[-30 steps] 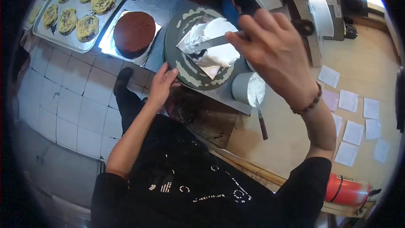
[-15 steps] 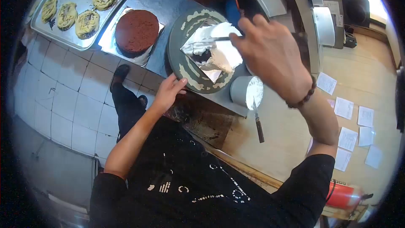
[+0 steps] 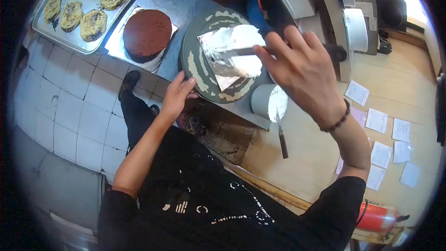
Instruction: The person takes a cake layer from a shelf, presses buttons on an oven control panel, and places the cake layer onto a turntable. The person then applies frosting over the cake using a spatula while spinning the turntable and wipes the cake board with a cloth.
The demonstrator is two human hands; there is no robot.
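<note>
Over the right side of a round grey-green turntable (image 3: 189, 42), a long-bladed metal spatula with a black handle (image 3: 241, 51) is held in the closed grip of the right hand (image 3: 306, 72), its blade laid across a cake coated in white cream (image 3: 248, 67). Half a second ago the blade was seen higher and thinner, with a dark patch showing below it; now it is seen broader and lower, and the patch is no longer visible, though whether it is creamed over or merely hidden cannot be told.

The rim of the turntable is touched at its left by the left hand (image 3: 178, 95); whether it is pinched there cannot be told. The square silver board (image 3: 226, 82) under the cake has been turned clockwise since the earlier frame, and the turntable is now touched slightly farther up its left side.

Just beside the turntable, a grey cylindrical container of white cream (image 3: 261, 101) is seen with a small brown-handled spatula (image 3: 283, 145) leaning out of it, as before. On the metal worktop (image 3: 186, 9) to the left, a round bare brown cake (image 3: 147, 34) and a silver tray of yellow pastries (image 3: 67, 42) are left unchanged.
</note>
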